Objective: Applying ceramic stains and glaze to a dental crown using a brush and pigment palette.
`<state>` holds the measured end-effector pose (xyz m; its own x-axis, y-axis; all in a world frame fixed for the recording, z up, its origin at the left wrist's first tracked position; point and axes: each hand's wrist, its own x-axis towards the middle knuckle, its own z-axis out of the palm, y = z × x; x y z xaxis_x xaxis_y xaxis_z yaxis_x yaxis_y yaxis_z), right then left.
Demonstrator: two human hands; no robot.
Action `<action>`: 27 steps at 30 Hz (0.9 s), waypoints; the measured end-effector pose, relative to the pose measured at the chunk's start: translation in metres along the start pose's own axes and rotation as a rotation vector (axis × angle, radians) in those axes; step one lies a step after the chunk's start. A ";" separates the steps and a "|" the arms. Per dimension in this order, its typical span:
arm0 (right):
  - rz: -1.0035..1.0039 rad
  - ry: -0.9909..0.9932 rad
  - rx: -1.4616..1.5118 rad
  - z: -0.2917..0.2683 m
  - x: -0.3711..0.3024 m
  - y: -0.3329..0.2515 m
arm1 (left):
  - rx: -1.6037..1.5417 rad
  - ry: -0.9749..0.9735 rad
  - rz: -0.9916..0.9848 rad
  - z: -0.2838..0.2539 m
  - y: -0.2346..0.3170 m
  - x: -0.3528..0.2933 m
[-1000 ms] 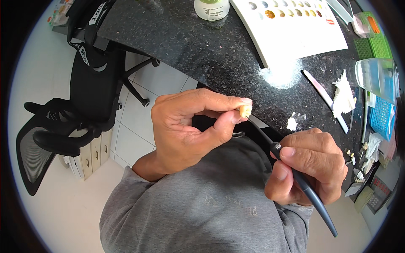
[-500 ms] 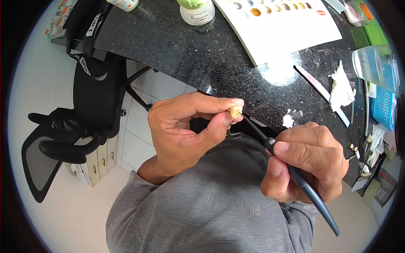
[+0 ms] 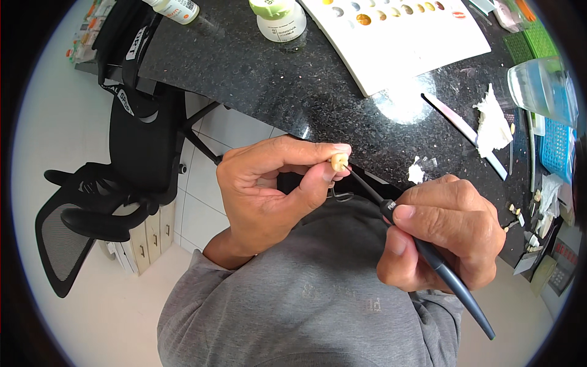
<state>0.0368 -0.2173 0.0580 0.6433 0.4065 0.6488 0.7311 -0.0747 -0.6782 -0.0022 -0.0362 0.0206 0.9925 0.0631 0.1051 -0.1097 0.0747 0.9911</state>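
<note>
Tooth crown (image 3: pixel 339 161), pinched between thumb and forefinger of the left hand (image 3: pixel 266 189), has turned since a second ago, apparently bringing its lower-right edge to the slim tool (image 3: pixel 465 300) held in closed fingers of the right hand (image 3: pixel 449 232).

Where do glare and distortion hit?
Head view: glare whites out a round patch of dark countertop beside the white palette; clear cup looks tilted near the right fisheye rim; corners black; tooth-shaped piece in the left hand lacks fine detail.

Black chair (image 3: pixel 142 147), blue basket (image 3: pixel 557 147)
</note>
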 end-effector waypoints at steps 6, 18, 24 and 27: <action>-0.032 0.012 -0.011 0.003 0.001 0.002 | 0.007 -0.011 0.017 -0.001 0.000 0.001; 0.141 0.148 0.056 -0.010 -0.007 -0.016 | -0.046 0.037 -0.047 0.004 0.003 -0.002; 0.198 0.305 -0.346 -0.051 -0.032 -0.026 | -0.159 0.006 -0.123 0.003 0.003 0.000; 0.265 0.323 -0.500 -0.061 -0.037 -0.027 | -0.193 -0.013 -0.149 0.000 0.004 -0.005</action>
<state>0.0073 -0.2858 0.0734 0.7955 0.0272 0.6054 0.5052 -0.5815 -0.6377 -0.0081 -0.0361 0.0243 0.9989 0.0244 -0.0391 0.0311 0.2714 0.9620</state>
